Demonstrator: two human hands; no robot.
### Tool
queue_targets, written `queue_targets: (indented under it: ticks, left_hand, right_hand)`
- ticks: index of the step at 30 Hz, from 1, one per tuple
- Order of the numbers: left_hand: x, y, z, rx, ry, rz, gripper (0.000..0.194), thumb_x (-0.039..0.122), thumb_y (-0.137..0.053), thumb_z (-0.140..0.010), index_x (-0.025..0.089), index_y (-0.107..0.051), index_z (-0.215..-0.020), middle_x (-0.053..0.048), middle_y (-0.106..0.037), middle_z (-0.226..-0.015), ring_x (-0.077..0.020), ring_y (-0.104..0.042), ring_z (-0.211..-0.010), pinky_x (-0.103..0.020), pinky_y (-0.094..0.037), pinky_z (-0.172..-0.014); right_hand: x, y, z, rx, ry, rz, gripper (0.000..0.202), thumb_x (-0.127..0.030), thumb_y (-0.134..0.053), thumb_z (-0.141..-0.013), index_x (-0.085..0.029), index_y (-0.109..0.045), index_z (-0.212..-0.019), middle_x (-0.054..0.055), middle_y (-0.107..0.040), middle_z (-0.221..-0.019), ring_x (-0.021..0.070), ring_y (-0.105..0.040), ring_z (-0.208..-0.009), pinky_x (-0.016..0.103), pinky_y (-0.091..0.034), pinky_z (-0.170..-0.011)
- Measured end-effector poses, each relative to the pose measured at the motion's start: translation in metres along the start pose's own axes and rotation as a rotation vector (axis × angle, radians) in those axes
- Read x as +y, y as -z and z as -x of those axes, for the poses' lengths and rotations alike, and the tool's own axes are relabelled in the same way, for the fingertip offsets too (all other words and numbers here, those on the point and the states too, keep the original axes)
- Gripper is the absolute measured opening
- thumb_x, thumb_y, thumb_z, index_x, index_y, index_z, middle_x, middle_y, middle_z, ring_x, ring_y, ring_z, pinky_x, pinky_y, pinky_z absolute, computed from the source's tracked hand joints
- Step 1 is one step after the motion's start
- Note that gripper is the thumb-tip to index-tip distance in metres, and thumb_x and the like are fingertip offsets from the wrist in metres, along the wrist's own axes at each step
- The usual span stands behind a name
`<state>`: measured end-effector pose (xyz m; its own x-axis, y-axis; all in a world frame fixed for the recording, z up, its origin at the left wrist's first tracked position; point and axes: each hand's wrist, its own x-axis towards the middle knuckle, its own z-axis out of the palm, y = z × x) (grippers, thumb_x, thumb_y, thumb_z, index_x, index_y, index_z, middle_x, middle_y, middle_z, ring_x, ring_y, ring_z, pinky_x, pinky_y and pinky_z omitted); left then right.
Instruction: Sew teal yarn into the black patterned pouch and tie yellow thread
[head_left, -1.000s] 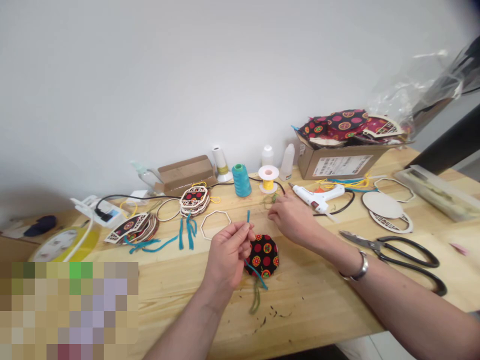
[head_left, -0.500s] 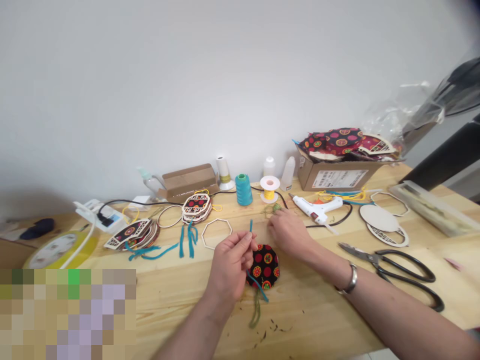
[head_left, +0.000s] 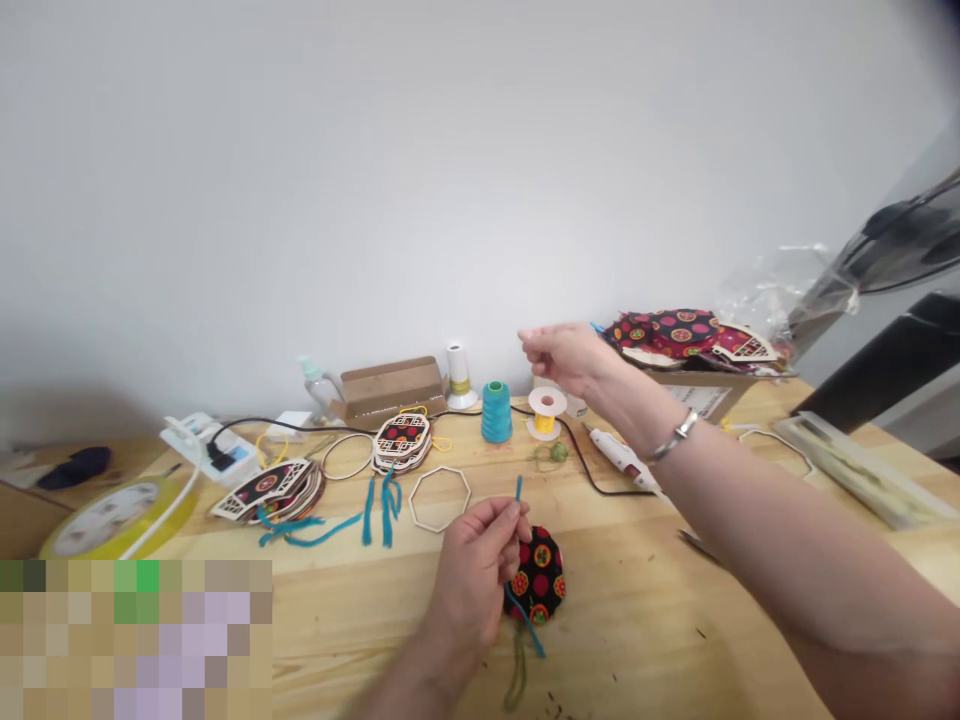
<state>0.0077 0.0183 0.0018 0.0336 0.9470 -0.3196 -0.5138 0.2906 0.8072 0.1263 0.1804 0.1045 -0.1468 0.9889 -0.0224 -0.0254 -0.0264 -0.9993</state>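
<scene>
A short blue cord (head_left: 519, 487) is pinched between the thumb and fingertips of my left hand (head_left: 480, 560), its end poking up. Partly behind those fingers is a round patterned fabric disc (head_left: 541, 572), black with red and orange motifs. A blue tail hangs across the disc, and a green cord loop (head_left: 516, 680) extends below it. My right hand (head_left: 566, 358) is raised in front of the wall, above the yellow spool (head_left: 546, 412), with thumb and fingers drawn together. Whether anything thin is between them cannot be made out.
Blue thread cone (head_left: 496, 412), green yarn ball (head_left: 558, 452) and white glue gun (head_left: 619, 455) lie beyond my hands. An octagonal wooden frame (head_left: 440, 498) and stacked fabric ornaments (head_left: 402, 440) are left. My right arm covers most of the scissors (head_left: 697, 545).
My right hand has risen from beside the green yarn ball into the air. My left hand keeps its pinch on the blue cord. The view has tilted up slightly.
</scene>
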Motion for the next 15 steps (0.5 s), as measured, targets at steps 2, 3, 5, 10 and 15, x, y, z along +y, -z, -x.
queue_targets:
  ticks: [2, 3, 5, 10, 15]
  left_hand:
    - [0.0, 0.0, 0.0, 0.002, -0.006, 0.002, 0.02, 0.027, -0.071, -0.067, 0.009, -0.063, -0.071, 0.002, -0.053, -0.054, 0.0005, -0.028, -0.039, -0.016, -0.015, -0.038]
    - [0.0, 0.001, 0.001, 0.002, 0.0, 0.001, 0.02, 0.028, -0.071, -0.067, 0.01, -0.063, -0.07, 0.002, -0.053, -0.054, 0.0004, -0.027, -0.039, -0.016, -0.014, -0.038]
    - [0.001, 0.001, 0.001, -0.003, -0.002, 0.007, 0.021, 0.028, -0.071, -0.067, 0.01, -0.062, -0.07, 0.002, -0.053, -0.054, 0.0002, -0.027, -0.039, -0.016, -0.014, -0.038]
    - [0.003, 0.0, 0.003, -0.006, -0.011, 0.026, 0.023, 0.03, -0.073, -0.065, 0.01, -0.061, -0.068, 0.002, -0.053, -0.053, 0.0003, -0.026, -0.038, -0.016, -0.013, -0.038]
    - [0.005, -0.002, 0.002, 0.0, -0.039, 0.057, 0.023, 0.029, -0.074, -0.064, 0.01, -0.06, -0.067, 0.002, -0.053, -0.054, 0.0009, -0.025, -0.037, -0.016, -0.014, -0.037]
  right_hand:
    - [-0.018, -0.008, -0.012, -0.002, 0.01, -0.061, 0.026, -0.015, -0.062, -0.076, -0.016, -0.043, -0.059, -0.005, -0.038, -0.052, 0.0045, -0.032, -0.046, 0.021, -0.027, -0.045]
    - [-0.028, -0.012, -0.015, -0.006, 0.012, -0.085, 0.025, -0.013, -0.06, -0.078, -0.015, -0.043, -0.059, -0.005, -0.039, -0.053, 0.0041, -0.032, -0.047, 0.02, -0.027, -0.045]
    - [-0.046, -0.018, -0.018, -0.024, 0.016, -0.13, 0.024, -0.01, -0.056, -0.081, -0.015, -0.044, -0.061, -0.005, -0.039, -0.054, 0.0038, -0.031, -0.047, 0.019, -0.028, -0.045]
    - [-0.089, -0.027, -0.01, -0.111, 0.077, -0.239, 0.024, -0.012, -0.051, -0.085, -0.016, -0.042, -0.064, -0.005, -0.038, -0.055, 0.0035, -0.033, -0.048, 0.016, -0.028, -0.044]
    - [-0.124, -0.029, 0.007, -0.198, 0.2, -0.262, 0.021, -0.012, -0.051, -0.086, -0.016, -0.042, -0.067, -0.005, -0.04, -0.059, 0.0033, -0.037, -0.051, 0.014, -0.03, -0.046]
